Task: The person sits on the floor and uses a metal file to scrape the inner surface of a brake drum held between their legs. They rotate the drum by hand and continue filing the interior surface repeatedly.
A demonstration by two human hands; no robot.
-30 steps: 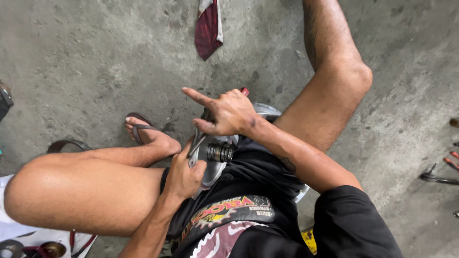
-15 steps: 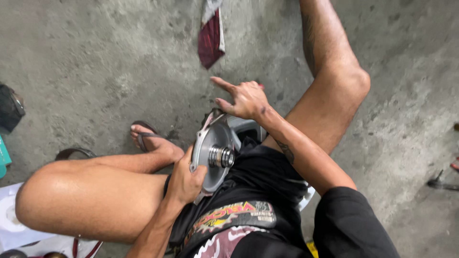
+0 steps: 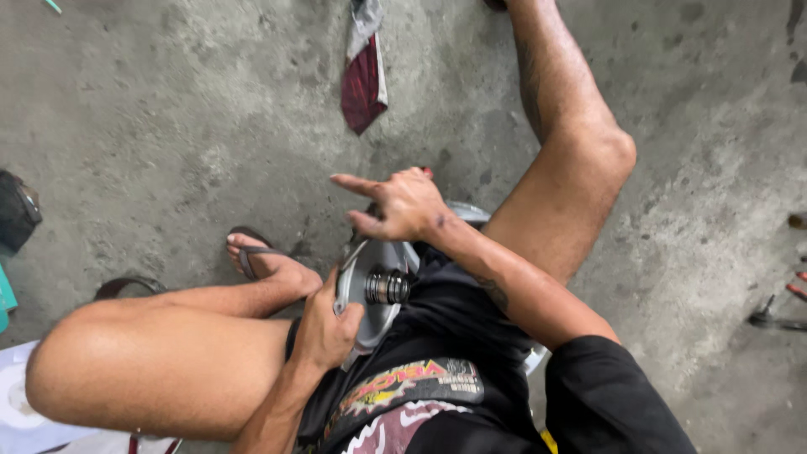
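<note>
I sit on a concrete floor with my knees apart. My left hand [image 3: 326, 329] grips the rim of a round silver metal pulley disc [image 3: 377, 315] that has a dark ribbed hub [image 3: 388, 287] at its centre. The disc stands on edge between my thighs. My right hand [image 3: 402, 204] rests on the disc's top edge, forefinger and thumb stretched out to the left, the other fingers curled over something hidden behind the disc. A second grey metal part [image 3: 467, 213] shows just behind my right wrist.
A dark red and grey rag [image 3: 365, 77] lies on the floor ahead. My left foot wears a sandal [image 3: 252, 256]. A black object [image 3: 17, 210] sits at the left edge, hand tools [image 3: 777, 318] at the right edge, white paper [image 3: 25, 412] at the lower left.
The disc has been tipped up so its hub faces the camera. My right hand shifted slightly along the top edge. The view moved a little.
</note>
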